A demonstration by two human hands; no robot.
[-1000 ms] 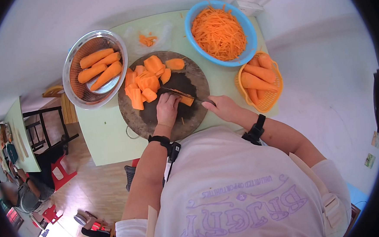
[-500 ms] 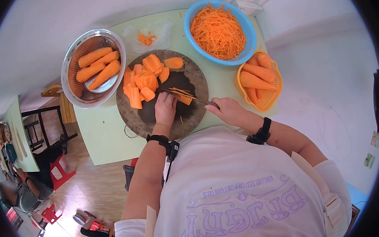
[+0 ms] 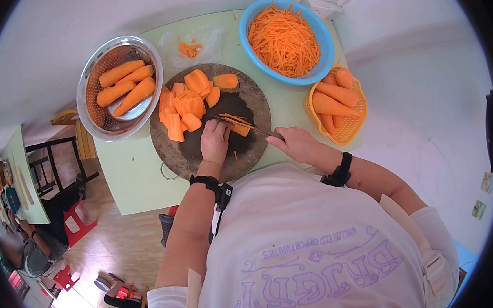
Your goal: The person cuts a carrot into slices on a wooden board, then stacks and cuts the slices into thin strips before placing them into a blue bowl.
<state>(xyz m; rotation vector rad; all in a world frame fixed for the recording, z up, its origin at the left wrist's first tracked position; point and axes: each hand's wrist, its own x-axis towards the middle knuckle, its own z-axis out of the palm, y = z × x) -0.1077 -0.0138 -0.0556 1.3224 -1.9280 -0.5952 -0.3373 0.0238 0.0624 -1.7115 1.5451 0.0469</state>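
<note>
My right hand (image 3: 292,141) is closed around the handle of a knife (image 3: 261,131), whose blade lies over carrot slices on the round cutting board (image 3: 170,150). My left hand (image 3: 215,139) has its fingers bent down onto the carrot slices (image 3: 239,129) beside the blade, pressing them to the board. Thin carrot strips (image 3: 234,118) lie along the far side of the knife. A heap of wide carrot slices (image 3: 190,105) covers the board's far left part, and one more carrot slice (image 3: 225,81) sits near its far edge.
A metal colander (image 3: 88,110) with several peeled carrots stands on the left. At the back are a plastic bag (image 3: 210,40) with carrot scraps and a blue basin (image 3: 245,32) of shredded carrot. A yellow basket (image 3: 348,135) of carrots is on the right. Other people sit far left.
Almost nothing differs; the view has shifted very slightly. Both hands and the knife stay at the same spot on the carrot slices.
</note>
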